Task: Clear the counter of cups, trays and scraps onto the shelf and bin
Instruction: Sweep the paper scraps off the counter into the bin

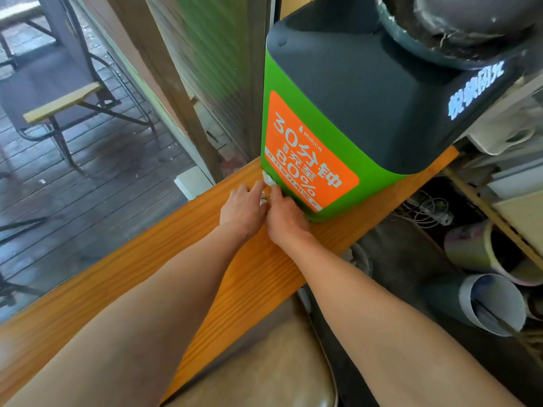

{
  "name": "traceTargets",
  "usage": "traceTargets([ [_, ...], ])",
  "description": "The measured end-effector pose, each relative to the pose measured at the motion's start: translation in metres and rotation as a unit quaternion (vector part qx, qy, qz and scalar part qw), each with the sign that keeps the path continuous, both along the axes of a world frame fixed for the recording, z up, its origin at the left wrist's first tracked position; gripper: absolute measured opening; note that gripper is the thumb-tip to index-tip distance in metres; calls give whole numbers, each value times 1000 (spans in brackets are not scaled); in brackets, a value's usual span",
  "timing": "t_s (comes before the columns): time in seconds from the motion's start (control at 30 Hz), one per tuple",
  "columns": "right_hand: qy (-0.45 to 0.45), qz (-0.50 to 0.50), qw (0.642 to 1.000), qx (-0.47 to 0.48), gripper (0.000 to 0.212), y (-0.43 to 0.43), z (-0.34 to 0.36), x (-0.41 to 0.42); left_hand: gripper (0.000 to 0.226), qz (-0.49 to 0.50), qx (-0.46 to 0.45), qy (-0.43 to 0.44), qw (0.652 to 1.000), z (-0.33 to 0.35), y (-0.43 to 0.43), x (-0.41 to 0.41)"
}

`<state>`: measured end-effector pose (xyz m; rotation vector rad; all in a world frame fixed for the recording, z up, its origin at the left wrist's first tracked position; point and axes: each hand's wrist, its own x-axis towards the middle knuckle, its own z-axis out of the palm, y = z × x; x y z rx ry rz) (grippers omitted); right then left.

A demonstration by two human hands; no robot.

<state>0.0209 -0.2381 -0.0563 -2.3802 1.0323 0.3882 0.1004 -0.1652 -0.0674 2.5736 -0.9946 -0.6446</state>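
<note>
Both hands meet on the orange wooden counter [205, 259], at the near corner of a green and black box. My left hand [242, 210] and my right hand [285, 218] pinch small white scraps [268, 180] that lie against the foot of the box. The fingertips of both hands close on the white bits; part of the scraps is hidden between the hands. No cups or trays show on the counter.
The green box with an orange label [311, 160] stands on the counter's far end, with a dark round object [464, 27] on top. Rolled papers [493, 301] and cables lie low on the right. A padded stool seat [264, 368] sits below me. A window lies to the left.
</note>
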Motion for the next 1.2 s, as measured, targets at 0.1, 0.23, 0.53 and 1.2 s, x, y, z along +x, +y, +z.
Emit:
traceTargets([
  [0.1,-2,0,1000,7,47,0,-13,-2,21,-14,2,-1,1000,-7,1,-3],
  [0.23,-17,-3,1000,7,40,1,-21,-10,13,-3,-9,4,1000,-13,10,-7],
  [0.53,-54,47,996,-45,30,9,-3,-28,13,11,29,6,1000,-12,31,-20],
  [1.2,29,82,991,-98,22,37,-13,-51,14,7,59,29,998,-5,78,-41],
])
